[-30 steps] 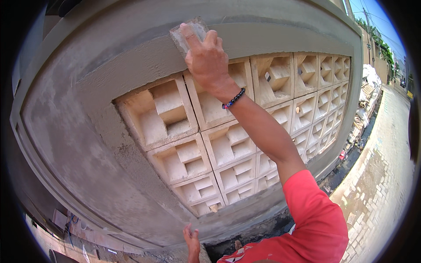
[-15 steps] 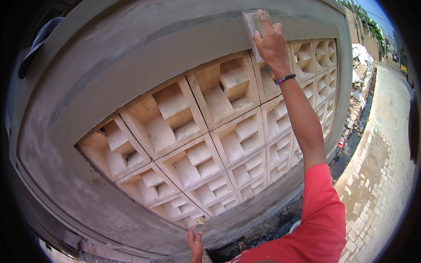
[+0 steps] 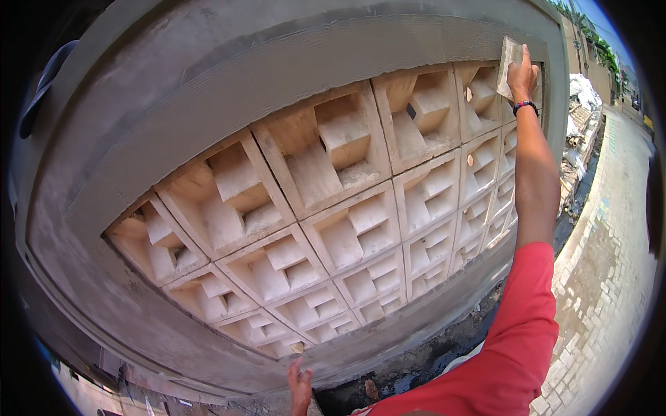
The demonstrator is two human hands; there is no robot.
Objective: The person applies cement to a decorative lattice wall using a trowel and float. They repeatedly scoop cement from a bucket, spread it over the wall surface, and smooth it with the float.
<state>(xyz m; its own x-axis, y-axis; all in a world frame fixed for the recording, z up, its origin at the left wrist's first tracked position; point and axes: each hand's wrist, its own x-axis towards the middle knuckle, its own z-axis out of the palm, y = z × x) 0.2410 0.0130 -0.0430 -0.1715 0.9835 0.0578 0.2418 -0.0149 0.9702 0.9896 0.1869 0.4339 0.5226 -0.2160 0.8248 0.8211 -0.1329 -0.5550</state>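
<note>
Head view: right hand is up at the far right, arm nearly straight. Fingers are wrapped on a pale flat board, index pointing up along it. Board is tilted, near the top right corner of the block panel. Its upper end is over the grey plaster strip, lower end in front of the top-row blocks. Can't tell if its whole face touches the plaster.

Left hand is low, near the bottom edge of the panel. Fingers are bent and loosely spread; can't tell if they touch the wall.

Blocks are cream, square, with stepped recesses, set in rows inside the grey frame. Strip runs along their top edge, ridged in places.

Dark beaded bracelet on the right wrist, red sleeve on that arm. Dark wet ditch along the wall foot. Paved road on the right, white heap beside it. Dark blue curved thing at upper left, kind unclear.
</note>
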